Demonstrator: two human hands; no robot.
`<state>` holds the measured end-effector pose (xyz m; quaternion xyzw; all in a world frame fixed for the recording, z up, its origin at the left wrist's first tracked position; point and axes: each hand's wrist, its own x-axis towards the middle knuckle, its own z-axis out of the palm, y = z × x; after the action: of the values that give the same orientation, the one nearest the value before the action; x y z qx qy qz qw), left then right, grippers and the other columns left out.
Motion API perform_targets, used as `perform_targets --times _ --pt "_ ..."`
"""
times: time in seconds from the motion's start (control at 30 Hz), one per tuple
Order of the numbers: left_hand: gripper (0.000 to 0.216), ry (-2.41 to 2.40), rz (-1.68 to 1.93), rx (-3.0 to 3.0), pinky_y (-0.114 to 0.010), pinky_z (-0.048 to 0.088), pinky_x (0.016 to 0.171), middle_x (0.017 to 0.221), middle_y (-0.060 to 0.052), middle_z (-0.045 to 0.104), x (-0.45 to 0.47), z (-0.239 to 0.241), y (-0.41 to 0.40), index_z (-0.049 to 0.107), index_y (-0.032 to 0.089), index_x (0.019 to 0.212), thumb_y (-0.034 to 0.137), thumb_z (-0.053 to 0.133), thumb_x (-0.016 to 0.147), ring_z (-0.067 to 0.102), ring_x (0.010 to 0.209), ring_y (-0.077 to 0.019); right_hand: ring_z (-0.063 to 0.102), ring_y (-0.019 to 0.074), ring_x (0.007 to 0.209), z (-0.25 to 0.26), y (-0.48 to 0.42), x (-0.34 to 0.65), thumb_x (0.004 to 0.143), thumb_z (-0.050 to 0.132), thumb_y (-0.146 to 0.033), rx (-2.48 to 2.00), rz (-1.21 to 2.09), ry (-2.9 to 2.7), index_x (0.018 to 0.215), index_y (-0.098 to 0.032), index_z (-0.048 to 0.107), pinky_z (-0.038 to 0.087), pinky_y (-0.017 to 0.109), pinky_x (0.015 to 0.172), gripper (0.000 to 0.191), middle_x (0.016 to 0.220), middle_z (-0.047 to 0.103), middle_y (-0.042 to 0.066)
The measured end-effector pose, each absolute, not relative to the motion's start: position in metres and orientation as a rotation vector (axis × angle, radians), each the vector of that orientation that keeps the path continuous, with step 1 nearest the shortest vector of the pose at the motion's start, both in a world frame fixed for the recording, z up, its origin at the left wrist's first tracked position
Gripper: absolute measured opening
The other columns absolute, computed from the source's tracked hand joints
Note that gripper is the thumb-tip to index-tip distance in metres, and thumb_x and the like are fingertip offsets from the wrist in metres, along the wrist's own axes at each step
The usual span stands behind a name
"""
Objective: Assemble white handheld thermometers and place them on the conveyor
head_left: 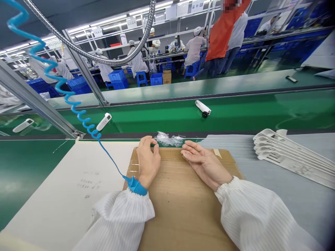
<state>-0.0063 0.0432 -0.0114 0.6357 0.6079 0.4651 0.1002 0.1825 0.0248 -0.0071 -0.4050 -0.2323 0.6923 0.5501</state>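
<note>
My left hand [148, 158] is over the far left part of a flat cardboard sheet [180, 202], fingers curved and apart, with nothing in it. A blue wrist strap [136, 185] circles that wrist, and its coiled blue cord [75, 108] runs up to the upper left. Palm turned inward, my right hand [204, 162] is over the far right part of the cardboard with its fingers stretched out and holding nothing. Crumpled clear plastic film [170, 139] lies between the two hands, just beyond the cardboard's far edge.
White flat plastic parts [293, 155] are stacked at right on a grey sheet [282, 205]. White handheld devices [104, 121] lie scattered on the green conveyor belt [157, 118]. A metal post [39, 97] rises at left. A flexible metal hose [115, 62] hangs overhead. People work beyond.
</note>
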Motion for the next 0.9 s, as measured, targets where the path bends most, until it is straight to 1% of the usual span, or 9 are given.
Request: perform_targets --times 0.17,0.3,0.4,0.47,0.57,0.63,0.7,0.8,0.9 --pt "0.022 1.735 1.41 1.882 -0.04 0.049 0.094 0.109 -0.009 0.066 -0.005 -0.012 0.043 0.062 0.017 0.095 0.003 0.049 0.087 0.061 0.105 -0.0226 0.065 0.0127 0.097 -0.006 0.02 0.183 0.061 0.092 -0.016 -0.937 1.652 -0.608 0.095 -0.026 0.075 0.051 0.025 0.098 0.04 0.102 0.07 0.0" --pt "0.02 1.732 1.429 1.854 -0.043 0.047 0.098 0.114 -0.011 0.064 -0.003 -0.013 0.043 0.064 0.017 0.093 0.003 0.051 0.086 0.06 0.11 -0.0241 0.065 0.0134 0.09 -0.002 0.031 0.194 0.073 0.086 -0.037 -1.062 1.588 -0.829 0.1 -0.025 0.073 0.054 0.027 0.085 0.032 0.109 0.072 0.002" --pt "0.019 1.736 1.461 1.783 -0.045 0.046 0.099 0.114 -0.01 0.063 -0.001 -0.013 0.042 0.063 0.017 0.091 0.003 0.052 0.085 0.059 0.11 -0.0246 0.067 0.0192 0.092 0.002 0.069 0.217 0.078 0.077 -0.05 -1.338 1.225 -1.153 0.106 -0.026 0.07 0.054 0.035 0.083 0.037 0.113 0.072 0.005" --pt "0.019 1.716 1.481 1.748 -0.044 0.046 0.099 0.113 -0.01 0.063 0.0 -0.013 0.042 0.063 0.017 0.09 0.003 0.052 0.084 0.059 0.11 -0.0244 0.067 0.0233 0.095 0.005 0.106 0.234 0.082 0.069 -0.05 -1.59 0.834 -1.417 0.111 -0.026 0.069 0.053 0.042 0.089 0.039 0.116 0.071 0.008" --pt "0.02 1.675 1.499 1.729 -0.044 0.046 0.098 0.11 -0.009 0.063 0.002 -0.012 0.041 0.062 0.018 0.089 0.002 0.051 0.084 0.059 0.109 -0.024 0.057 0.035 0.116 0.009 0.159 0.245 0.078 0.072 -0.037 -1.796 0.534 -1.5 0.119 -0.024 0.067 0.037 0.058 0.105 0.043 0.132 0.06 0.016" --pt "0.021 1.663 1.493 1.724 -0.043 0.047 0.098 0.108 -0.009 0.063 0.003 -0.012 0.04 0.062 0.018 0.089 0.001 0.051 0.084 0.059 0.107 -0.0237 0.046 0.0427 0.128 0.009 0.182 0.242 0.075 0.074 -0.032 -1.873 0.463 -1.499 0.114 -0.025 0.069 0.027 0.068 0.106 0.04 0.136 0.056 0.019" --pt "0.021 1.669 1.483 1.71 -0.043 0.047 0.097 0.108 -0.008 0.063 0.004 -0.012 0.04 0.062 0.018 0.089 0.001 0.051 0.083 0.059 0.107 -0.0238 0.041 0.0466 0.131 0.006 0.195 0.232 0.074 0.074 -0.029 -1.924 0.439 -1.515 0.102 -0.025 0.072 0.021 0.073 0.103 0.028 0.13 0.058 0.018" --pt "0.019 1.68 1.482 1.699 -0.044 0.048 0.097 0.109 -0.009 0.063 0.004 -0.012 0.04 0.061 0.018 0.088 0.002 0.052 0.084 0.06 0.108 -0.0243 0.045 0.045 0.126 0.006 0.195 0.218 0.073 0.071 -0.027 -1.935 0.472 -1.535 0.086 -0.024 0.07 0.023 0.071 0.103 0.013 0.115 0.062 0.015" --pt "0.019 1.678 1.483 1.771 -0.046 0.047 0.101 0.117 -0.011 0.063 0.005 -0.009 0.037 0.063 0.018 0.099 0.007 0.051 0.089 0.059 0.114 -0.0259 0.061 0.0336 0.1 0.02 0.176 0.209 0.077 0.067 -0.036 -1.865 0.629 -1.538 0.085 -0.024 0.068 0.04 0.055 0.096 0.014 0.094 0.065 0.009"
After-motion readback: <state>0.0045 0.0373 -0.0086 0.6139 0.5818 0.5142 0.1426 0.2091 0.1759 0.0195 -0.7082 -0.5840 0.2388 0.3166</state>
